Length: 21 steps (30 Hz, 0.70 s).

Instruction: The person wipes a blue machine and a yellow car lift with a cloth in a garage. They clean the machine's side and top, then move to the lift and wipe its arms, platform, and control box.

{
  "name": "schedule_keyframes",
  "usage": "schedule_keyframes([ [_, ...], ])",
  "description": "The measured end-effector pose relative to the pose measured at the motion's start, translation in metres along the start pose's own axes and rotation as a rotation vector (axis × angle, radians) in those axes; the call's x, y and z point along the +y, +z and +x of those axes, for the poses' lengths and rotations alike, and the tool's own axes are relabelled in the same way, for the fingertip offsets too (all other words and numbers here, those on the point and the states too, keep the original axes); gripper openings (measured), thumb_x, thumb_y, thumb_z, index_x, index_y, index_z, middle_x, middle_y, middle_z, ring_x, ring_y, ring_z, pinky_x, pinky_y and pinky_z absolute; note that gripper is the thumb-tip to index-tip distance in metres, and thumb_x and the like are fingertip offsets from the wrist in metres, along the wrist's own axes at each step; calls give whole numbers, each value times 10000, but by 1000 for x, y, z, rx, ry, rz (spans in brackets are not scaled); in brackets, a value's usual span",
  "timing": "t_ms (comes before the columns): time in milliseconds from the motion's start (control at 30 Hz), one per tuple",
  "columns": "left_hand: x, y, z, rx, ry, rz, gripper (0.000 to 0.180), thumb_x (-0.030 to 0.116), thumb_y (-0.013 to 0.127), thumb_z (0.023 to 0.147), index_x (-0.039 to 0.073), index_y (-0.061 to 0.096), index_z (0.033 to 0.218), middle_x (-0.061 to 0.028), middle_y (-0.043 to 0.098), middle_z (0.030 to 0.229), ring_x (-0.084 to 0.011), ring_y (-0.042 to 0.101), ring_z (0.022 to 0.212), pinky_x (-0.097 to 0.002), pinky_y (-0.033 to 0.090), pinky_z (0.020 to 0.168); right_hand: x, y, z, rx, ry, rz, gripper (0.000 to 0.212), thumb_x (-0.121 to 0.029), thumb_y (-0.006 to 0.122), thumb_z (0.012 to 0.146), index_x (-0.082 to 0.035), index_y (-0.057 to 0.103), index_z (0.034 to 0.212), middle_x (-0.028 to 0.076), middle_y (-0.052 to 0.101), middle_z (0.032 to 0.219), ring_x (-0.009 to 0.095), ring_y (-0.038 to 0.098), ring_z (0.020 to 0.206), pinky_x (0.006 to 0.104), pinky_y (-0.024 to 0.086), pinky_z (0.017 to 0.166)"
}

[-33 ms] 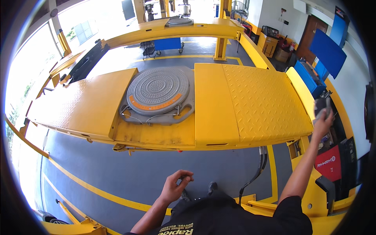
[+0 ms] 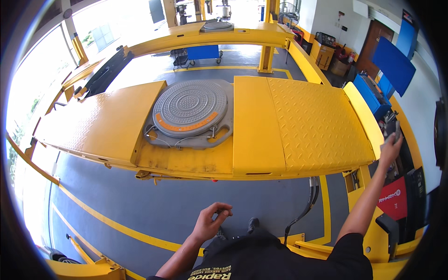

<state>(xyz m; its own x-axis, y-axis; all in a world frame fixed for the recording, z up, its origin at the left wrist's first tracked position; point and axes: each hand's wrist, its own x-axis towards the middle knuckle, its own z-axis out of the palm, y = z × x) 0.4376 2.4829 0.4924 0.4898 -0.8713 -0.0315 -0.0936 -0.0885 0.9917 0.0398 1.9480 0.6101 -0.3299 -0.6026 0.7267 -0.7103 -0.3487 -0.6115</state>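
Note:
My right hand is stretched out past the right end of the yellow lift runway, its fingers closed round a dark grey cloth. Over the floor in front of my body, my left hand hangs loosely curled, thumb near the fingers, and nothing shows in it. In the runway's recess lies a round grey turntable plate with an orange scale along its near edge. Both hands are apart from it.
A second yellow runway with its own round plate runs across the back. Blue tool cabinet and red box stand at the right. Black hoses hang below the near runway. A blue cart stands beyond.
My right hand has moved slightly outward to the right with the cloth. The left hand keeps its curled pose, and the view has shifted a little.

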Motion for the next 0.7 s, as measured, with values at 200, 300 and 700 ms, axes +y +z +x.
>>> schedule_keyframes([
  [200,1,49,28,-146,0,7,218,127,606,1032,-2,651,1201,-96,724,1018,-180,695,962,-332,536,889,203,45,110,-594,-1,-256,350,-237,443,1079,-107,551,1386,223,633,1343,431,619,1194,512,472,1022],
  [300,19,66,28,-132,-26,62,219,111,599,1032,-8,650,1208,-93,723,1031,-174,679,965,-332,530,899,165,67,62,-616,-92,-428,319,-180,446,1075,-145,557,1372,187,645,1337,419,640,1154,519,482,997],
  [700,18,76,38,-117,-45,30,231,125,590,1039,5,639,1230,-97,720,1061,-183,671,996,-337,522,920,76,52,-25,-484,-422,-551,336,-35,601,981,-166,597,1290,160,684,1263,395,663,1108,503,524,873],
])
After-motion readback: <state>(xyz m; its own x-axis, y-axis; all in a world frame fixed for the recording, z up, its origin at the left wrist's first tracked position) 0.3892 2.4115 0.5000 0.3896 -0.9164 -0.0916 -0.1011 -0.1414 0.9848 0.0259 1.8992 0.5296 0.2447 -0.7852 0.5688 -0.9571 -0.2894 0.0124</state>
